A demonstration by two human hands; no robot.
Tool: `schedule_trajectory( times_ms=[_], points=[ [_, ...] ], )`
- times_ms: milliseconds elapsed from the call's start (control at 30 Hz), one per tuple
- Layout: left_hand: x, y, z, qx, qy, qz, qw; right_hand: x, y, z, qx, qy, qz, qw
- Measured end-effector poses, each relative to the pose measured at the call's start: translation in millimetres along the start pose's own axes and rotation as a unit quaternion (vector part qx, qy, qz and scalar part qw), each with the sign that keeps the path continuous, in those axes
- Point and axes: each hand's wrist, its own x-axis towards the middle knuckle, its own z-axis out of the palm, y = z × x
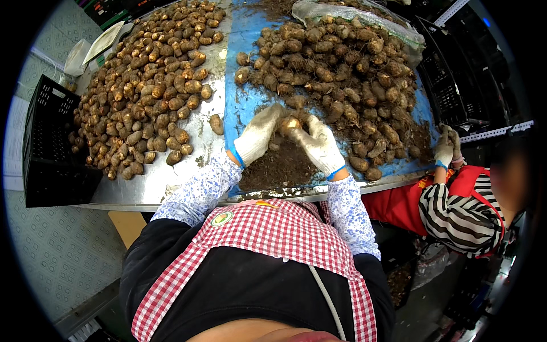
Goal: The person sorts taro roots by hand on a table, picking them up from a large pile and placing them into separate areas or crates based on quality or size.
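A hairy brown taro corm (292, 124) with a pale cut end is held between my gloved hands, over the blue sheet (240, 100). My left hand (260, 136), in a soiled white knit glove, grips its left side. From the right, my right hand (319, 144) holds it with the thumb across the front; some fingers are hidden behind it. Beyond my hands rises a heap of rooty, soil-covered taro corms (333, 72). Loose dark soil and root bits (284, 169) lie below my hands, near the table edge.
Cleaner taro corms (145, 98) cover the metal table (216, 70) at left, with a single corm (216, 124) apart. A black crate (51, 145) stands at the left edge. A mesh sack (359, 15) lies behind the heap. At right, a co-worker's gloved hands (446, 145) are near the table.
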Motion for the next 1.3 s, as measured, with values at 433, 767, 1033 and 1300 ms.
schedule_trajectory(
  times_ms=[433,767,1033,1300],
  points=[
    [10,11,22,0.048,0.135,0.047,0.989,-15,35,23,0.232,0.093,-0.025,0.968],
    [-8,33,22,0.020,-0.025,0.002,0.999,-16,23,5,0.025,0.102,-0.086,0.991],
    [-18,17,33,0.213,0.137,0.165,0.953,18,-9,5,-0.028,0.127,0.054,0.990],
    [-11,15,16,-0.149,0.085,0.108,0.979,2,51,-18,0.318,0.013,0.161,0.934]
  ],
)
